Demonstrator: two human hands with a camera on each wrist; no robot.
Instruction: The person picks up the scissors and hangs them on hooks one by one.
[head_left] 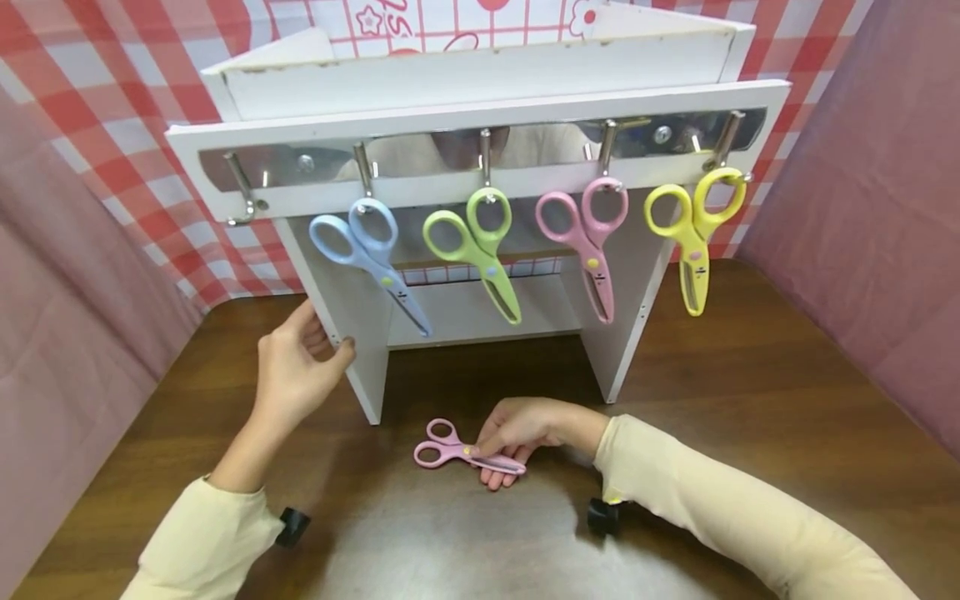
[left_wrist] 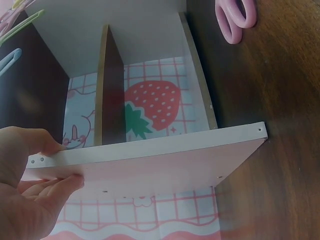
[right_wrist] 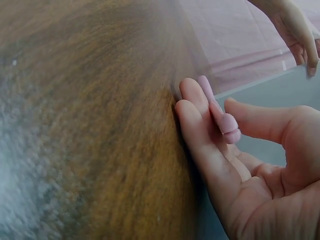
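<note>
My right hand (head_left: 528,423) pinches a pair of pink scissors (head_left: 457,452) between thumb and fingers, just over the tabletop, with the finger loops pointing left. In the right wrist view the scissors (right_wrist: 227,125) appear end-on between thumb and fingers. My left hand (head_left: 296,362) grips the left side panel (head_left: 363,375) of a white rack, thumb on one face and fingers on the other. From the rack's hooks hang blue scissors (head_left: 380,262), green scissors (head_left: 478,248), another pink pair of scissors (head_left: 591,242) and yellow scissors (head_left: 696,237).
The leftmost hook (head_left: 242,187) carries nothing. A metal strip (head_left: 420,154) holds the hooks on the rack's front board (head_left: 330,200). The rack stands on a brown wooden table (head_left: 420,533). Behind it hangs a red checked cloth (head_left: 135,125), with pink cloth (head_left: 885,217) at the sides.
</note>
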